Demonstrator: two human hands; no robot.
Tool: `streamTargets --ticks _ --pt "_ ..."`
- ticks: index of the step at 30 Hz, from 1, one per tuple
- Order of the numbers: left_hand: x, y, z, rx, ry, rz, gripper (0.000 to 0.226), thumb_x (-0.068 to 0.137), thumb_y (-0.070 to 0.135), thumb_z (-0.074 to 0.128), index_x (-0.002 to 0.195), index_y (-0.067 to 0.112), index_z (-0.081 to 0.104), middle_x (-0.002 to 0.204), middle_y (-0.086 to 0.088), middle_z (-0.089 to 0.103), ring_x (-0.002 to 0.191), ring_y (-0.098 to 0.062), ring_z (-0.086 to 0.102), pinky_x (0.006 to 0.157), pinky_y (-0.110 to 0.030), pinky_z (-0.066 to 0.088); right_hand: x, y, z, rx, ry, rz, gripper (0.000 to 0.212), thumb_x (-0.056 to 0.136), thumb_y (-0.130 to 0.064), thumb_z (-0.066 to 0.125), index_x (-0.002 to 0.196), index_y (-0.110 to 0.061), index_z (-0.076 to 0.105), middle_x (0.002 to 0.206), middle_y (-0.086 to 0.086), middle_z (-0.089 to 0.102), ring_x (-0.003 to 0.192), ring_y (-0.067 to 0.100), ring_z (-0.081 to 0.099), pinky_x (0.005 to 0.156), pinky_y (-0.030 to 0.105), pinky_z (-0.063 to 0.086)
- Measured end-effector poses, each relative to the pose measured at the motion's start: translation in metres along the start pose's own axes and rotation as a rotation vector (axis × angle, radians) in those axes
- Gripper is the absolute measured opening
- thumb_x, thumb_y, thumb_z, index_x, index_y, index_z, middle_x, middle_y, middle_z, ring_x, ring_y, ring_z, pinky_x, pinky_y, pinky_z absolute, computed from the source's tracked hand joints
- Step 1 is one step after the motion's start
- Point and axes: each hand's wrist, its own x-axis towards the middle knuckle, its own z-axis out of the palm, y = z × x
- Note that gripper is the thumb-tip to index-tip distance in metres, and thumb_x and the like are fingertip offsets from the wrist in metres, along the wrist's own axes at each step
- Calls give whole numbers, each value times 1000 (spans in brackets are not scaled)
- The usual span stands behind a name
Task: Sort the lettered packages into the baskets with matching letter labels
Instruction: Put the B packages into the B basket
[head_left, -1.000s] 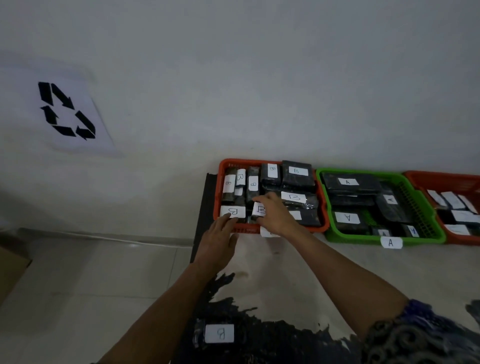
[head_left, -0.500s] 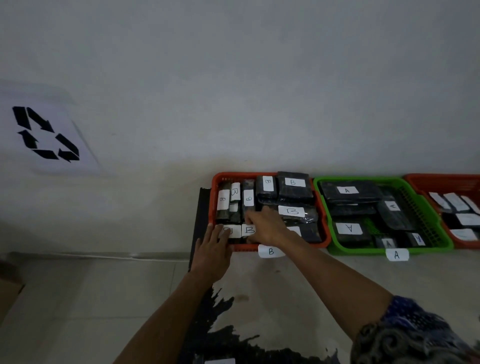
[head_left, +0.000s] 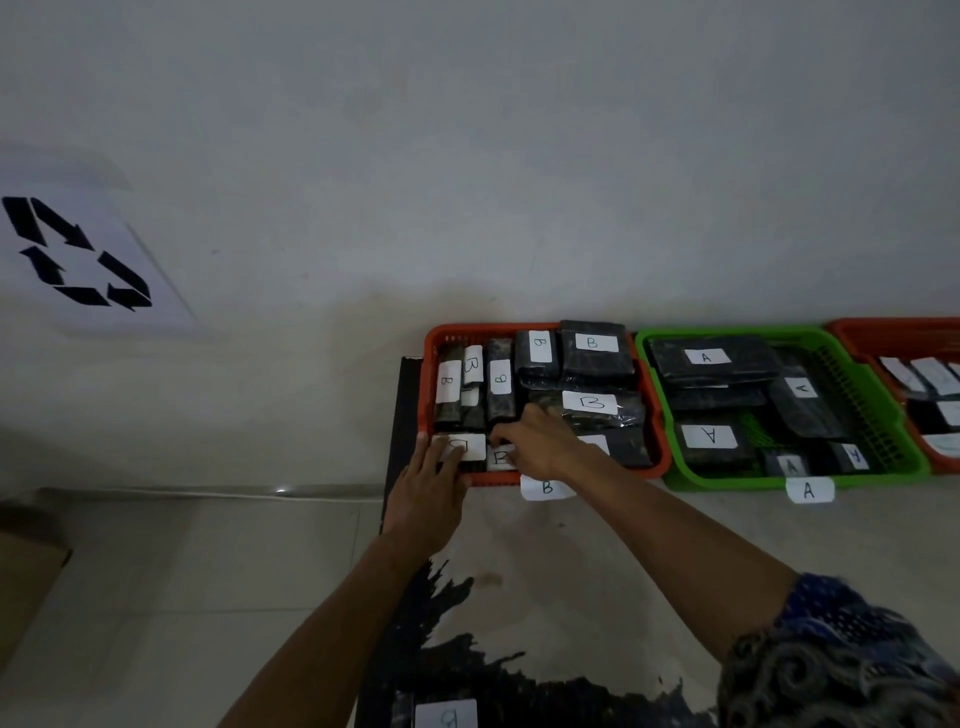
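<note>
An orange basket (head_left: 655, 431) tagged B (head_left: 546, 488) stands against the wall, packed with several black packages labelled B. My left hand (head_left: 428, 486) rests with straight fingers on the front-left B package (head_left: 470, 446) at the basket's near rim. My right hand (head_left: 540, 444) reaches over the rim, fingers curled on the neighbouring B package (head_left: 500, 458). Right of it, a green basket (head_left: 883, 470) tagged A (head_left: 809, 490) holds several A packages. Another B package (head_left: 447, 716) lies at the bottom edge of the view.
A second orange basket (head_left: 883, 338) with white-labelled packages is cut off at the far right. The baskets sit on a pale table with dark worn patches (head_left: 519, 696). A recycling sign (head_left: 78, 254) hangs on the wall at left. A cardboard box (head_left: 26, 566) stands on the tiled floor.
Both hands stayed at the front of the B basket, pressing the two front packages down and left. The view tilted up slightly, so the loose B package slid to the bottom edge.
</note>
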Motion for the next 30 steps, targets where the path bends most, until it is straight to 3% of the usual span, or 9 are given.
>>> streamTargets --ticks 4,8,12,16,19,24,28,30 --pt "-2 0 -3 -4 -34 2 55 101 43 29 150 21 17 161 -4 3 146 -26 -12 117 -44 12 -5 -1 -1 -28 -46 16 52 93 -18 51 141 -37 42 134 13 43 121 31 35 95 38 29" --pt "-11 -3 -1 10 -56 12 57 101 40 30 152 24 9 161 -1 -3 145 -24 -17 118 -50 3 -18 -7 -1 -74 59 -67 49 93 -15 52 141 -27 47 155 2 34 129 25 30 103 42 26" --pt "-35 -8 8 4 -28 37 55 101 39 30 151 27 9 161 4 -4 142 -17 -21 117 -44 -4 -41 -14 8 42 253 -135 32 96 -24 51 127 -26 58 137 -6 52 116 20 37 97 35 33" --pt "-69 -15 17 23 -2 86 56 102 40 26 150 29 1 159 6 -10 144 -16 -20 119 -40 -3 -71 -31 29 102 288 -265 26 96 -26 50 119 -24 63 121 -6 59 106 16 40 88 27 35" --pt "-96 -20 24 -14 4 85 54 102 39 27 150 30 5 158 8 -6 145 -14 -14 120 -37 0 -92 -45 50 168 234 -311 25 95 -30 53 117 -25 64 120 -6 59 108 15 42 88 27 38" --pt "-141 -29 43 -115 -36 40 49 103 34 31 150 24 24 158 6 18 147 -16 9 119 -39 16 -116 -71 93 194 -75 -326 29 92 -41 56 118 -28 61 125 -6 55 109 15 42 89 34 43" --pt "-172 -32 62 -141 -59 -15 44 103 33 34 146 25 35 154 5 31 145 -16 20 118 -39 18 -133 -86 128 175 -217 -376 44 87 -51 59 123 -26 58 125 -2 53 109 19 41 78 32 39" --pt "-185 -33 70 -118 -55 -15 43 102 34 36 143 24 41 152 5 35 145 -16 22 118 -38 16 -140 -91 141 156 -243 -376 58 82 -58 61 129 -26 52 127 -3 47 110 19 40 82 34 41"
